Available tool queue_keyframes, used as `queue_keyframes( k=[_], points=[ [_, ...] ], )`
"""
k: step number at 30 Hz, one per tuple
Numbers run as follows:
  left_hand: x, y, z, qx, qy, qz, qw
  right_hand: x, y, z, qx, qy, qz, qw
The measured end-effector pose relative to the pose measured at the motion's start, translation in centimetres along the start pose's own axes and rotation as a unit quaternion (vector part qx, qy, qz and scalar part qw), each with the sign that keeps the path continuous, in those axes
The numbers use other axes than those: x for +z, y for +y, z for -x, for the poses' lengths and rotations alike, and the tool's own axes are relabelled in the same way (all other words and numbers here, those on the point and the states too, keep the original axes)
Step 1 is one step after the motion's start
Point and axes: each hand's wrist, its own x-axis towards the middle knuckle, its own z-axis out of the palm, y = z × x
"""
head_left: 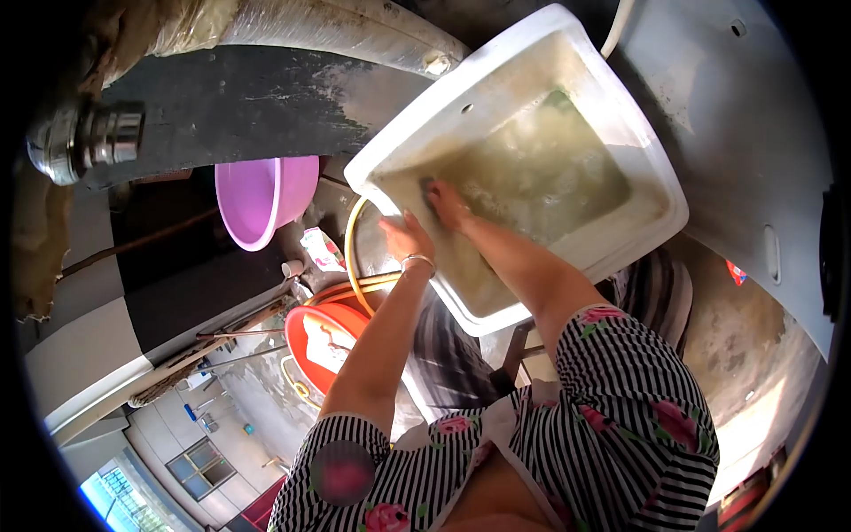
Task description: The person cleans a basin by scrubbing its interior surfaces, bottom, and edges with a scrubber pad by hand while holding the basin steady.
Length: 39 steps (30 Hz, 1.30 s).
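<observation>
A white rectangular sink basin (651,199) sits tilted in front of me, its inner walls stained brown. Cloudy greenish-brown water (558,173) with some foam lies inside it. My left hand (408,239), with a bracelet at the wrist, grips the basin's rim at the near left. Inside the basin, close to that same side, my right hand (450,208) presses a small dark scrubbing pad (429,191) against the wall. The fingers partly hide the pad, so its exact kind is unclear.
To the left stand a purple tub (297,199) and an orange-red basin (306,350) holding something pale. A yellow hose (352,257) loops beside the sink. A plastic-wrapped pipe (337,27) runs above; a grey panel (736,115) stands at right.
</observation>
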Motion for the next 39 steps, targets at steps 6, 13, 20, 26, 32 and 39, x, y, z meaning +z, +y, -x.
queue_keyframes(
  k=[6,13,20,26,32,39],
  points=[
    [-0.2,0.4,0.0,0.005,-0.003,0.010,1.000,-2.4,1.7,1.2,0.155,-0.151,0.100,0.971],
    [0.1,-0.1,-0.2,0.003,-0.003,0.008,1.000,0.1,4.5,-1.4,0.043,-0.062,0.089,0.993],
    [0.1,-1.0,-0.6,0.018,-0.008,0.053,0.998,-0.6,-5.5,3.2,-0.190,0.008,-0.054,0.980],
    [0.2,-0.9,-0.7,0.012,0.005,0.067,0.998,0.1,-1.5,-0.8,-0.056,-0.010,0.054,0.997],
    [-0.7,0.1,-0.5,-0.003,-0.029,0.059,0.998,-0.7,-10.6,1.0,-0.219,0.037,-0.003,0.975],
    [0.2,-0.9,-0.8,0.026,0.003,0.055,0.998,-0.7,-8.0,0.2,-0.265,0.069,0.015,0.962]
  ],
)
